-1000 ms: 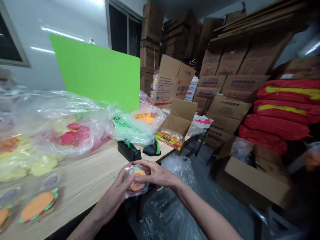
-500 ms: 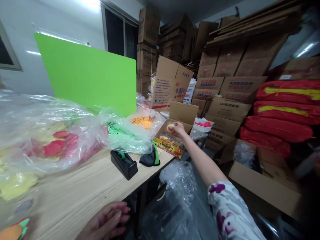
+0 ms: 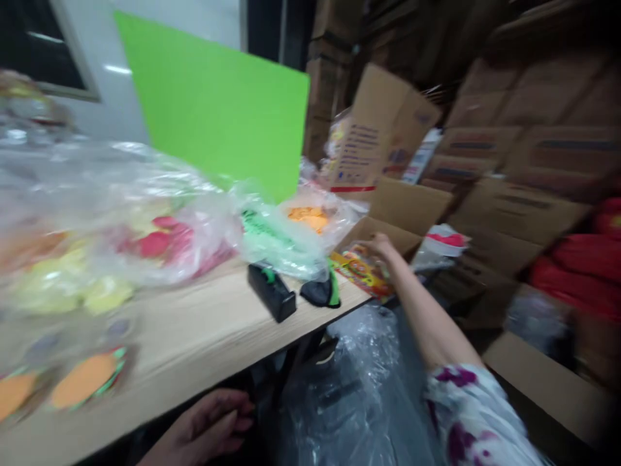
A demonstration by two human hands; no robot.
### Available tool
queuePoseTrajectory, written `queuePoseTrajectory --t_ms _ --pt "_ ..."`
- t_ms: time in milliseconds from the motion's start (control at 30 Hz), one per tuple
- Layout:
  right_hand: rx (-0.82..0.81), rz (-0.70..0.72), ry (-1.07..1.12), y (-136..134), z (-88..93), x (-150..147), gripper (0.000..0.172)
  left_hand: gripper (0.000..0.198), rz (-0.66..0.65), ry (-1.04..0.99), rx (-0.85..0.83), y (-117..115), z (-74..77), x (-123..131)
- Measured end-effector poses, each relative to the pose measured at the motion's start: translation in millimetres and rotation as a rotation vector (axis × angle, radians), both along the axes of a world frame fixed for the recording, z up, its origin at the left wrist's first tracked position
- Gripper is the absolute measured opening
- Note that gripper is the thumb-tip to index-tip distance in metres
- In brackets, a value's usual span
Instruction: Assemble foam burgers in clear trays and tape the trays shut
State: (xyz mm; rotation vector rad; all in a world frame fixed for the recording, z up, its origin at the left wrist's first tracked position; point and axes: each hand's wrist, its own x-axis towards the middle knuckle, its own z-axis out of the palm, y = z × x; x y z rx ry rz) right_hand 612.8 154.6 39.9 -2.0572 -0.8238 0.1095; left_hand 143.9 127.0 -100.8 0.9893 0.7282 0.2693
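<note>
My right hand (image 3: 381, 245) reaches into an open display box (image 3: 356, 270) with a burger picture on its front. Motion blur smears its fingers, so I cannot tell whether they still grip anything; small toy burgers (image 3: 359, 250) lie below and beside it. My left hand (image 3: 213, 424) hangs just off the table's front edge, palm turned inward, fingers loosely bent and holding nothing. Flat orange-topped burger pieces (image 3: 88, 380) with green and red edges lie on the table (image 3: 194, 336), to the left of that hand.
A black tape dispenser (image 3: 272, 291) and a dark green-edged cloth item (image 3: 321, 291) sit near the table edge. Plastic bags of pink (image 3: 162, 239), green (image 3: 266, 230) and orange (image 3: 308, 217) pieces line the back, before a green board (image 3: 218, 103). Cartons (image 3: 475, 149) stand stacked at right.
The view has swung left and down. My right hand, earlier pinching a small toy burger above the box, is now lower among the box's contents. My left hand has barely moved.
</note>
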Motion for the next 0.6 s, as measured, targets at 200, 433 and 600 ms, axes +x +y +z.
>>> queuePoseTrajectory --t_ms 200,433,600 --pt "0.120 0.539 0.151 0 -32.0 -148 0.036 0.030 0.180 -0.064 0.018 -23 17.2 -40" --pt "-0.177 1.144 0.921 15 -97.3 -361 0.035 0.027 0.331 -0.140 0.033 -46 16.8 -77" --pt "-0.208 1.110 1.121 47 -109.3 -399 0.025 0.029 0.463 -0.172 0.038 -49 10.6 -105"
